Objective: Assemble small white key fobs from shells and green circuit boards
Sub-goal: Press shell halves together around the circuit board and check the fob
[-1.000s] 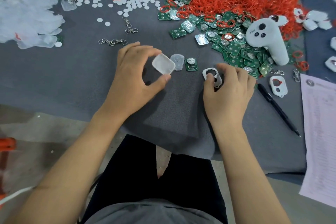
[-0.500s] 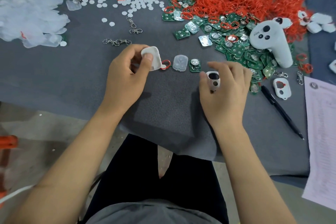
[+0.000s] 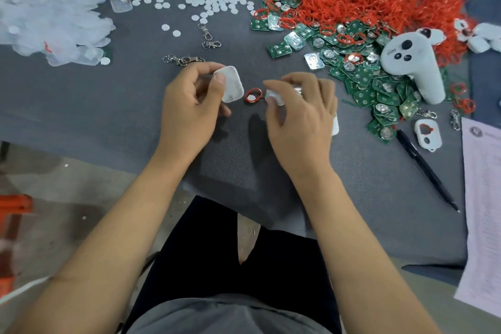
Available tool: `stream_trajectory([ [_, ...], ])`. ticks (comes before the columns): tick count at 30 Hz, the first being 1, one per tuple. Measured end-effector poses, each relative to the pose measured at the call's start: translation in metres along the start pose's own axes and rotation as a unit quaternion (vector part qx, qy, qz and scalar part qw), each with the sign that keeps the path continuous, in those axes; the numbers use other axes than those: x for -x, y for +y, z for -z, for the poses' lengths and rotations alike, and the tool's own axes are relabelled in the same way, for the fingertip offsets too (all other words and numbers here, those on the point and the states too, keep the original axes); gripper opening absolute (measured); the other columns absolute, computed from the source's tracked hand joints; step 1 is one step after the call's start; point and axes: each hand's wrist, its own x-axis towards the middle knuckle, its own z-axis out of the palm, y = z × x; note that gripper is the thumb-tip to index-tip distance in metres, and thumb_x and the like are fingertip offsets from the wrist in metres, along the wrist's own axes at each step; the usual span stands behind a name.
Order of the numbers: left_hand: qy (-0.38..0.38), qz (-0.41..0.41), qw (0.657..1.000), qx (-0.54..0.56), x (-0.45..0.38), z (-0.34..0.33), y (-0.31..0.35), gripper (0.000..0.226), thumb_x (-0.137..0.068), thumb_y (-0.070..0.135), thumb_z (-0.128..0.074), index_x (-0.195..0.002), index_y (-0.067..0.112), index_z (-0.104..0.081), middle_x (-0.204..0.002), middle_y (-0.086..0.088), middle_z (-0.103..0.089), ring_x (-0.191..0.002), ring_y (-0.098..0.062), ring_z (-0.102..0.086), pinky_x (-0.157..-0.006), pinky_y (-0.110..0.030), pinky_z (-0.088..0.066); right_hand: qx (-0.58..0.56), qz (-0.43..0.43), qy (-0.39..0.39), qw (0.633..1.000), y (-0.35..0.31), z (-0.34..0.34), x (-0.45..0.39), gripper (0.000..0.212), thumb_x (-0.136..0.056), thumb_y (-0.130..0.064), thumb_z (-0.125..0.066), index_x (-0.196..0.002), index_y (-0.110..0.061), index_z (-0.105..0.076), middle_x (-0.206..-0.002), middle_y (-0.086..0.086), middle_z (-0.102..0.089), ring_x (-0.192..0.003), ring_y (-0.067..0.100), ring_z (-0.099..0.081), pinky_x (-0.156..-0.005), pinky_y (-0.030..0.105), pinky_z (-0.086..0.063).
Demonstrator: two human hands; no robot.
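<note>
Both hands are busy: left hand (image 3: 189, 106) is pinching a white square plastic shell (image 3: 230, 84), right hand (image 3: 301, 114) is gripping a small translucent cap (image 3: 273, 96).

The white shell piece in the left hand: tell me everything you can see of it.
The white shell piece is a small rounded-corner square of smooth, slightly glossy white plastic, with no openings visible on the face shown. The left hand holds it above the grey mat, tilted, with the thumb across its left edge; the fingers behind are mostly hidden. Its lower right corner lies close to a red ring on the mat; whether they touch cannot be told.
</note>
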Motion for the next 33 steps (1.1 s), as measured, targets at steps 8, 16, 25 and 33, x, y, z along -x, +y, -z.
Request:
stream_trajectory([
  [8, 0.032, -0.04, 0.95, -0.31, 0.005, -0.007, 0.003, 0.04, -0.089, 0.027, -0.048, -0.122, 0.02, -0.071, -0.124, -0.005, -0.059, -0.121, -0.03, -0.051, -0.101, -0.032, -0.036, 0.097, -0.282, 0.015, 0.954, 0.032, 0.029, 0.018, 0.045, -0.098, -0.043, -0.058, -0.135, -0.018, -0.063, -0.126, 0.012, -0.058, -0.121, 0.036, -0.045, -0.096, 0.04, -0.03],
  [16, 0.004, -0.14, 0.946, -0.292, 0.009, -0.006, 0.001, 0.034, -0.096, 0.022, -0.055, -0.126, 0.007, -0.064, -0.132, -0.017, -0.054, -0.131, -0.035, -0.046, -0.115, -0.027, -0.027, -0.061, -0.264, -0.024, 0.962, 0.034, 0.036, 0.018, 0.019, -0.095, -0.043, -0.07, -0.101, -0.027, -0.062, -0.094, -0.011, -0.064, -0.093, 0.014, -0.059, -0.082, 0.036, -0.047],
  [25, -0.185, -0.224, 0.942, -0.169, 0.014, -0.002, 0.009, 0.071, -0.087, 0.031, -0.078, -0.149, 0.017, -0.047, -0.144, 0.0, -0.049, -0.118, 0.0, -0.052, -0.102, -0.019, -0.042, -0.312, -0.18, -0.116, 0.926, -0.022, 0.025, -0.004, 0.015, -0.096, -0.029, -0.074, -0.091, -0.015, -0.07, -0.073, -0.008, -0.068, -0.068, 0.005, -0.064, -0.067, 0.024, -0.049],
  [33, -0.039, -0.13, 0.987, -0.086, 0.01, -0.003, 0.004, 0.026, -0.112, 0.02, -0.041, -0.134, 0.014, -0.054, -0.112, 0.013, -0.065, -0.098, 0.003, -0.06, -0.09, -0.012, -0.041, -0.196, -0.045, -0.065, 0.977, -0.008, 0.011, -0.009, 0.016, -0.101, -0.017, -0.062, -0.109, -0.013, -0.076, -0.096, -0.002, -0.073, -0.093, 0.023, -0.066, -0.08, 0.04, -0.054],
])
